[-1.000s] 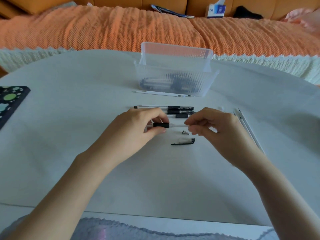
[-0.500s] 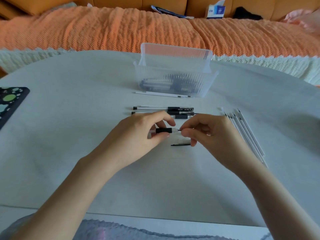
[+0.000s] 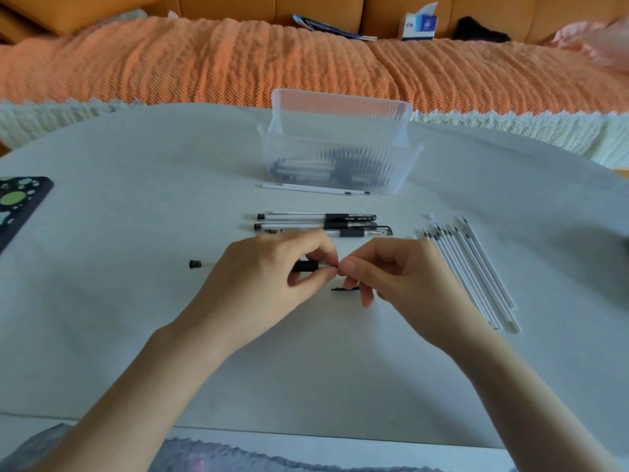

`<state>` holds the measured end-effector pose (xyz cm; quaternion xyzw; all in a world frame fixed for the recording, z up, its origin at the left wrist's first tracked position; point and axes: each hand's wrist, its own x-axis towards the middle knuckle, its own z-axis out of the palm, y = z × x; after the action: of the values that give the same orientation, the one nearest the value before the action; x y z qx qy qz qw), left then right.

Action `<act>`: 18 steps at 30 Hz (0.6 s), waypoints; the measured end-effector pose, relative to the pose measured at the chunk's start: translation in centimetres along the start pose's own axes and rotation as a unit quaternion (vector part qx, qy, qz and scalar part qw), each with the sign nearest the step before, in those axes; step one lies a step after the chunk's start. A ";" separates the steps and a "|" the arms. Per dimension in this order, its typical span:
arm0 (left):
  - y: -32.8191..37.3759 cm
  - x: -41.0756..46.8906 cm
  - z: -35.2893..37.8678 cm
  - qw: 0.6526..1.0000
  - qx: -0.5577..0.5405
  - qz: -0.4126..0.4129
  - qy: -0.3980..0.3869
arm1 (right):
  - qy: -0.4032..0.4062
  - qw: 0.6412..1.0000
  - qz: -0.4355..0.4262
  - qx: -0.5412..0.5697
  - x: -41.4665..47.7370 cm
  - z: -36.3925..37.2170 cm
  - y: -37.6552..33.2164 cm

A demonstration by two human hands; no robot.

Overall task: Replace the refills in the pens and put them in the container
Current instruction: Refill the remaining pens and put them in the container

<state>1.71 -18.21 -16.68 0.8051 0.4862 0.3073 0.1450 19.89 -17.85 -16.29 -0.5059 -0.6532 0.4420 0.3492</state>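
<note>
Head view: a clear-barrelled pen with a black grip sleeve (image 3: 308,266) is held level above the middle of the white desk (image 3: 136,335), with its black end plug (image 3: 195,264) directed toward the left edge. The left hand (image 3: 269,274) is curled round the grip sleeve, thumb and forefinger closed on it. The right hand (image 3: 394,277) meets it from the right. Its fingers (image 3: 350,267) are pinched on the tip end of the pen, and the other fingers are loosely curled. Whether the small tip piece is seated on the barrel cannot be determined. A black pen cap (image 3: 343,288) lies on the desk directly beneath the right hand and is partly hidden by it.

Three clear pens with black grips (image 3: 316,226) are laid side by side just beyond the hands, parallel to the far edge. A row of white plastic refills (image 3: 476,274) is laid out toward the right edge, tips pointing toward the far edge. A translucent ribbed plastic container (image 3: 398,165) stands near the middle of the far edge, and dark-gripped pens are visible through its wall. Thin white loose refills (image 3: 306,188) lie just beside its front wall. A dark flat object with green spots (image 3: 20,199) is located at the left edge. Beyond the far edge, an orange textured blanket (image 3: 306,63) is spread over a sofa.
</note>
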 end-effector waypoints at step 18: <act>-1.2 0.3 -0.3 0.998 -0.022 -0.064 0.010 | 0.119 0.949 0.022 -0.292 0.2 -6.6 0.9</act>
<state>0.78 -17.34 -16.98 0.7656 0.5315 0.3160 0.1775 26.12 -16.05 -14.74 -0.6489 -0.6962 0.1761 0.2515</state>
